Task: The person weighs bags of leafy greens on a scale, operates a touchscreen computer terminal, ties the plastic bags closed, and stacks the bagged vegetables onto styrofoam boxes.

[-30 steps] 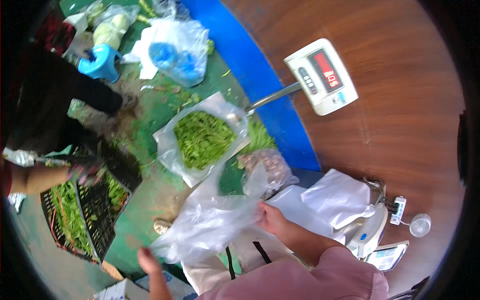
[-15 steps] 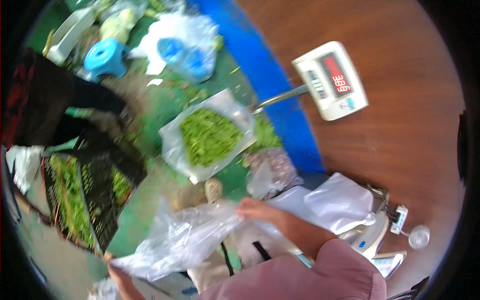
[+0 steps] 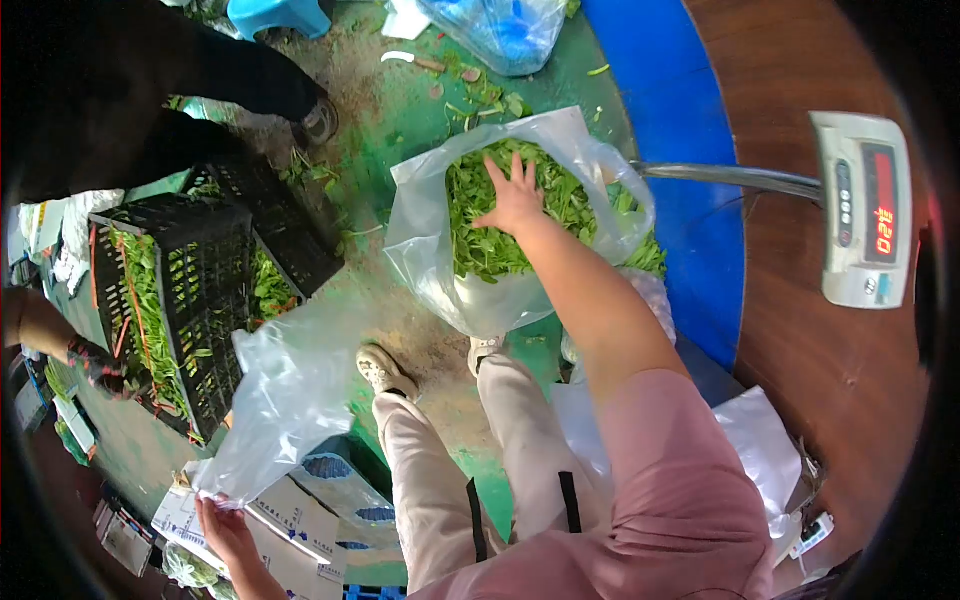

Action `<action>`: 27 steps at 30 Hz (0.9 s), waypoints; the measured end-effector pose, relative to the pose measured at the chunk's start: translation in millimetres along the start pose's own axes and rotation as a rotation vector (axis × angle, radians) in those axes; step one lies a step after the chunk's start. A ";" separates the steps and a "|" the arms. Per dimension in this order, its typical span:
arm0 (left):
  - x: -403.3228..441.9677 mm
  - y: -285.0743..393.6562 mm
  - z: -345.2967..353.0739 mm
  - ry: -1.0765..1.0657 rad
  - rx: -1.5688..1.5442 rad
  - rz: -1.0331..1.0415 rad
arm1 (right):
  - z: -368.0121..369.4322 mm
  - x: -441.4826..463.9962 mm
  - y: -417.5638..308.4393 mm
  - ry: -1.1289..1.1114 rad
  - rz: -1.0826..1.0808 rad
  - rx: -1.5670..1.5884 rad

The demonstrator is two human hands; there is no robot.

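Left grip [image 3: 230,532] pinches a limp clear plastic bag [image 3: 290,385], while right grip [image 3: 517,207], fingers apart, covers leafy greens [image 3: 480,252] directly beneath it, probably soft and bruisable, their slippery open bag [image 3: 422,232] best lifted by its rim.

A blue stool [image 3: 278,14] and a knife [image 3: 400,57] are on the green floor [image 3: 365,150]; a black crate [image 3: 208,285] stands near another person's shoe [image 3: 320,122].

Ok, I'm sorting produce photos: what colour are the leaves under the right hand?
The leaves are green, clearest in the head view.
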State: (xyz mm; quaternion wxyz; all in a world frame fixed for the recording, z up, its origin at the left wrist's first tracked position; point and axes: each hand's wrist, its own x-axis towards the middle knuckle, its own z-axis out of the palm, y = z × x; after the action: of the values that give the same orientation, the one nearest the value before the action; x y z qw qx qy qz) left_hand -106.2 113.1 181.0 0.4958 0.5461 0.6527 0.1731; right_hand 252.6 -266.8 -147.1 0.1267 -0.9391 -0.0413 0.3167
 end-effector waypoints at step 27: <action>40.6 31.7 -6.9 -0.348 -0.214 0.170 | -85.8 -119.5 15.7 0.537 0.193 1.229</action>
State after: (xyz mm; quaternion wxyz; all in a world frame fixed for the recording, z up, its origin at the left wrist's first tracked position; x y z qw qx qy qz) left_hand -91.2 162.1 189.8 0.6396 0.5650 0.4870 0.1857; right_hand 209.3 -318.9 -15.6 0.6145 -0.7421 0.2633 0.0481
